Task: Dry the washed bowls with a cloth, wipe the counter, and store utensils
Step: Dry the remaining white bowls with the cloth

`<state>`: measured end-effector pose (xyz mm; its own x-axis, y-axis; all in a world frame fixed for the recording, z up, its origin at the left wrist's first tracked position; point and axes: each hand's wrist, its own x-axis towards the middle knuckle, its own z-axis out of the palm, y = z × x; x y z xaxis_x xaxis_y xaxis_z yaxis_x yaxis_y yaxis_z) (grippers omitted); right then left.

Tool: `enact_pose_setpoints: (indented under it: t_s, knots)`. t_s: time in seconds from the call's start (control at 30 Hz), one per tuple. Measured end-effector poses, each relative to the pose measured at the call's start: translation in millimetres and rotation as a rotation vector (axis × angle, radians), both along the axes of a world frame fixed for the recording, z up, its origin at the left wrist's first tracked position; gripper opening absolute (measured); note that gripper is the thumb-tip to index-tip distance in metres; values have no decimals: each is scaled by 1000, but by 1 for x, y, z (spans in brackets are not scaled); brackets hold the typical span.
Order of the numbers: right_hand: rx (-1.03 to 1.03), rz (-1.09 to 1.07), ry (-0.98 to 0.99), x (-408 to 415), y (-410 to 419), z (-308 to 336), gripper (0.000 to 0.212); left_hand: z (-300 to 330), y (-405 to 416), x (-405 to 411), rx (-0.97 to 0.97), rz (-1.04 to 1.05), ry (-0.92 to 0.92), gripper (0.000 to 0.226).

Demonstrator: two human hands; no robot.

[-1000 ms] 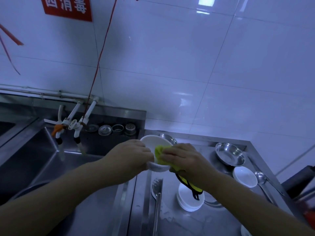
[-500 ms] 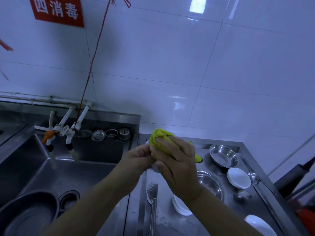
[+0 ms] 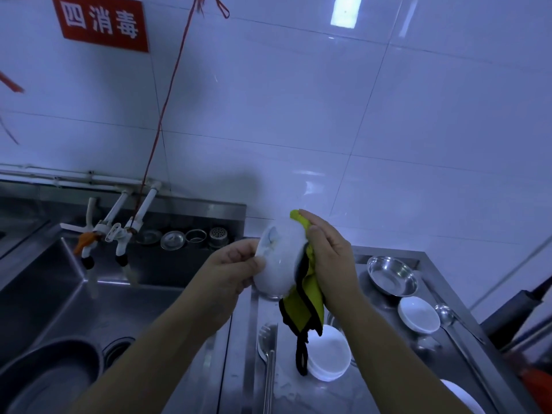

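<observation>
At the far left, sink [image 3: 98, 297]: a steel basin with a large dark metal bowl [image 3: 44, 375] lying in its near corner, beside the drain.
Taps [image 3: 119, 234]: white pipes with small valves slanting down from the wall over the sink; a red string [image 3: 167, 106] runs up from them past a red sign [image 3: 103, 22] with white characters.
Ledge behind the sink: several round metal strainers and lids [image 3: 191, 237] in a row.
Left hand [image 3: 231, 273]: raised over the edge between sink and counter; its thumb lies on the foot of the white bowl [image 3: 279, 258], and the other fingers curl round the bowl's far side, mostly hidden.
White bowl: held in the air, tipped on its side with its underside towards the camera, between the two hands.
Yellow cloth [image 3: 304, 300]: black-edged, pressed against the bowl's right side; its free end and a black loop hang down over the counter.
Right hand [image 3: 325, 255]: fingers straight and close together, laid flat on the cloth against the bowl.
Counter [image 3: 388, 392]: steel; a slotted metal utensil [image 3: 268, 351] lies near its left edge, a stack of white bowls [image 3: 328, 354] sits under the hanging cloth.
Further right: a steel bowl [image 3: 391, 274], a small white dish [image 3: 418, 313] just in front of it, and a ladle [image 3: 448, 318] beside the dish.
</observation>
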<state>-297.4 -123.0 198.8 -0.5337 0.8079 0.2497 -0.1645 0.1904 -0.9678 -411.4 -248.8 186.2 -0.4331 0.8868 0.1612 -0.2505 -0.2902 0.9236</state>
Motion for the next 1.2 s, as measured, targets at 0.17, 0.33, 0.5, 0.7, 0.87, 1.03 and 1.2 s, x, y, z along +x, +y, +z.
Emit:
enact_pose_setpoints:
  t_s: [0.17,0.33,0.5,0.7,0.87,1.03,1.2]
  knots:
    - [108,-169,-28,10,-7,-17,34,-2,-4,-15,77,36,-193,27]
    - [716,-257,-81,7,-23,-19,33,-7,0,-16,76,69,-277,27]
    - [947,-147,8,10,-21,-31,24,-6,1,-19,64,59,-279,28]
    - [1050,-179,-74,18,2,-27,27,-5,-3,-21,34,-8,-300,29]
    - [928,-242,-16,-1,-8,-22,26,2,6,-13,-12,-3,-316,28]
    - [843,-185,15,2,-7,-16,25,5,9,-12,-51,74,-405,22]
    - [845,-156,-99,-23,-17,-5,36,10,21,9,-52,104,-506,19]
